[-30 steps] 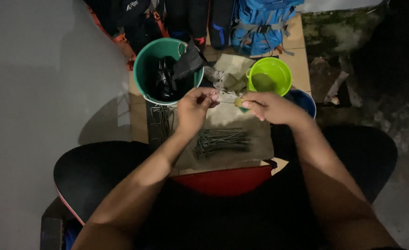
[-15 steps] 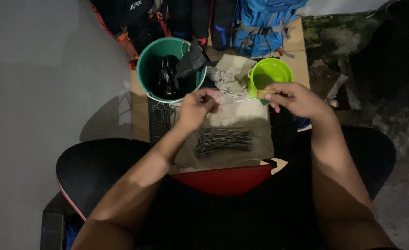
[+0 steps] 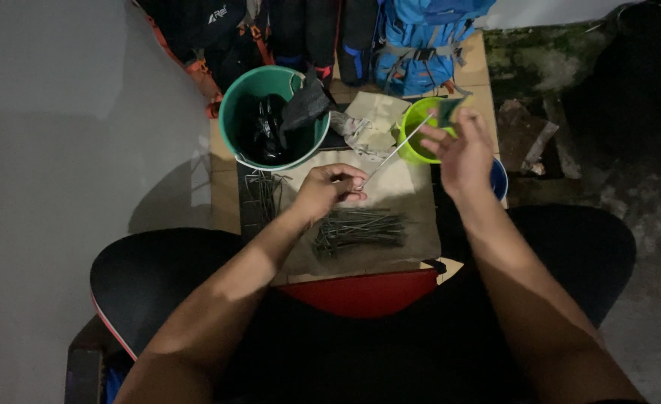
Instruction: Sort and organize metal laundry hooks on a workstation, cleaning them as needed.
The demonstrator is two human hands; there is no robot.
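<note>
My left hand (image 3: pixel 329 191) pinches the near end of a thin metal rod (image 3: pixel 392 153) that slants up to the right. My right hand (image 3: pixel 461 153) holds a small green piece (image 3: pixel 447 109) against the rod's far end, over a lime green bowl (image 3: pixel 414 123). A bundle of dark metal rods (image 3: pixel 360 227) lies on a tan sheet (image 3: pixel 401 191) just below my left hand.
A teal bucket (image 3: pixel 235 116) with black stuff inside stands at the back left. More rods (image 3: pixel 263 194) lie left of the sheet. A blue bowl (image 3: pixel 499 179) sits under my right hand. Crumpled paper (image 3: pixel 368 123), a blue backpack (image 3: pixel 420 37) and dark bags are behind. A red edge (image 3: pixel 360 290) is nearest me.
My right hand has moved up and to the right, away from my left hand, sliding along the thin rod to its far end above the lime bowl. The left hand stayed put.
</note>
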